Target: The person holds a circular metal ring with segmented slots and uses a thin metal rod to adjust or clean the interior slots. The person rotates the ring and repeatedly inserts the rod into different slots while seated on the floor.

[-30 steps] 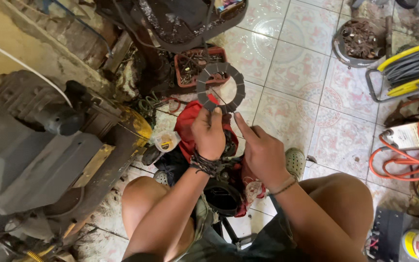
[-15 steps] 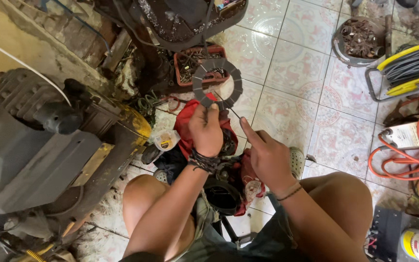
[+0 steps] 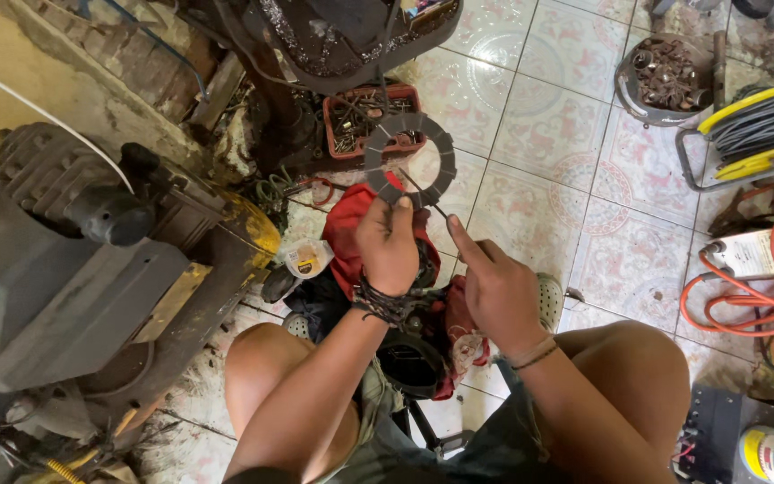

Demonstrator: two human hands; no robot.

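the left hand (image 3: 389,244) is closed around the lower edge of a dark, notched ring-shaped disc (image 3: 410,159), pinching it between thumb and fingers and holding it upright above the tiled floor (image 3: 539,134), so the pale tiles show through its open middle. the right hand (image 3: 493,285) sits just beside and below it, mostly curled, with the index finger stretched toward the disc and a thin metal rod (image 3: 423,194) gripped at its tip; the rod's far end reaches across to the disc's lower inner edge. a band of dark cords wraps the left wrist and a thin band circles the right wrist. under both hands lies a red cloth (image 3: 351,229) over dark machine parts, with a round black housing (image 3: 409,363) lower down between the person's bare knees. just beyond the disc, on the floor, stands a reddish rectangular tray (image 3: 371,115) full of small metal bits. to the left sits a large grey engine-like machine (image 3: 73,260) with a yellow edge, and a small round tin (image 3: 305,260) lies near its corner. at the upper right a round metal bowl (image 3: 665,76) holds rusty pieces, next to a yellow cable reel (image 3: 759,130); an orange hose (image 3: 763,296) coils at the right edge, well apart from the hands.
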